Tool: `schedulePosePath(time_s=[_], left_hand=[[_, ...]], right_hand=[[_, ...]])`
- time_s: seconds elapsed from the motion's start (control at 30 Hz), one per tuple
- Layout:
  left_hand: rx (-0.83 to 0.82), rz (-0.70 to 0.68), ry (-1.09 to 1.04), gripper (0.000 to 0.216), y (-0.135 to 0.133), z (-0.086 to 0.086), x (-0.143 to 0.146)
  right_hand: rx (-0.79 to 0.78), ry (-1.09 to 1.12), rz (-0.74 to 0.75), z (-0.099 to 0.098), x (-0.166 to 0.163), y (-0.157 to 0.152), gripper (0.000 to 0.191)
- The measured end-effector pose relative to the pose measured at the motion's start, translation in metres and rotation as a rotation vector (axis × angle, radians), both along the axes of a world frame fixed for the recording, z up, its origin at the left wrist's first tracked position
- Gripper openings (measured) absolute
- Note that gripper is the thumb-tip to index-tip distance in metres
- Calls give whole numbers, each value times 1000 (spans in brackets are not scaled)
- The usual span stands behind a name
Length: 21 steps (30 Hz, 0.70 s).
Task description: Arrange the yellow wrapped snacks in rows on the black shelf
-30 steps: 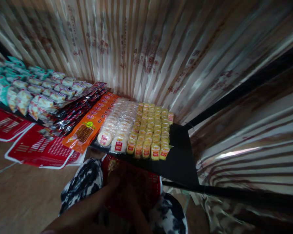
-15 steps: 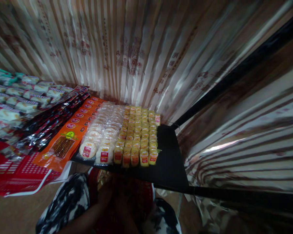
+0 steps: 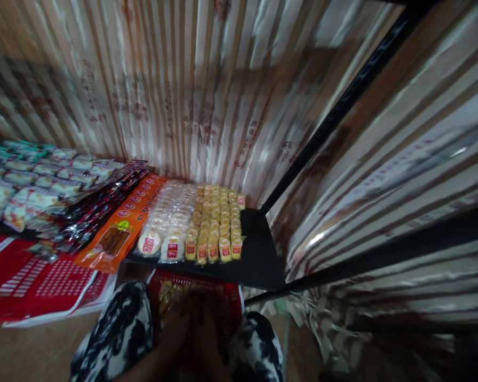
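A red plastic basket [image 3: 223,297] rests between my knees, holding small yellow packets [image 3: 166,296]. Both hands reach into it. My left hand [image 3: 179,326] lies at the basket's left side near the yellow packets. My right hand [image 3: 207,334] is beside it in the middle. Both are dark and blurred, so their fingers cannot be made out. Just beyond the basket a black shelf [image 3: 258,260] carries rows of small yellow packets [image 3: 217,223], round white cakes in clear wrap [image 3: 169,223] and orange snack packs [image 3: 123,228].
More wrapped snacks [image 3: 27,183] and dark red packs [image 3: 91,204] fill the shelf to the left. Red printed sheets [image 3: 43,281] hang over the front edge. Striped shiny foil [image 3: 207,95] lines the back and right walls. My patterned trousers [image 3: 119,329] flank the basket.
The view has swung up and back, so the shelf looks smaller and further away. The red basket shows more fully, and both hands sit deeper in it.
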<state>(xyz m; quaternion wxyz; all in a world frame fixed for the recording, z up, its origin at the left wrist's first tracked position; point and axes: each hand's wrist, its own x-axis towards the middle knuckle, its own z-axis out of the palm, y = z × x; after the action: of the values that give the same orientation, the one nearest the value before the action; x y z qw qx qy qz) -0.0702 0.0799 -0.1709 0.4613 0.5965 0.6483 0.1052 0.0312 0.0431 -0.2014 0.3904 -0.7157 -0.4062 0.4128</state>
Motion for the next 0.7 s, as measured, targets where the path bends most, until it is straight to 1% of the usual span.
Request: schedulePosePath(time_s=[0.1, 0.17, 0.2, 0.23, 0.3, 0.4, 0.47, 0.57, 0.63, 0.7], left_hand=[[76, 7, -43, 37, -10, 18, -2], [156, -18, -86, 36, -14, 32, -4], [186, -14, -89, 35, -16, 39, -5], [228, -4, -96, 35, -17, 46, -6], [297, 15, -109, 35, -18, 57, -7], [360, 28, -134, 43, -20, 70, -6], [356, 38, -172, 48, -21, 77, -5], [302, 58, -269, 47, -25, 84, -4], [271, 78, -318, 43, -27, 87, -3], [231, 90, -361, 39, -29, 89, -1]], right_hand=[[-9, -48, 19, 35, 10, -4, 38], [-13, -65, 27, 55, 20, -5, 37], [17, -43, 31, 63, 25, -5, 37], [45, -6, 37, 71, 29, -5, 38], [40, 121, 34, 84, 38, -5, 42], [92, 275, 38, 104, 46, -7, 41], [121, 300, 51, 116, 50, -10, 38], [133, 294, 75, 131, 53, -15, 36], [141, 317, 53, 137, 54, -18, 39], [149, 362, 1, 141, 53, -18, 46]])
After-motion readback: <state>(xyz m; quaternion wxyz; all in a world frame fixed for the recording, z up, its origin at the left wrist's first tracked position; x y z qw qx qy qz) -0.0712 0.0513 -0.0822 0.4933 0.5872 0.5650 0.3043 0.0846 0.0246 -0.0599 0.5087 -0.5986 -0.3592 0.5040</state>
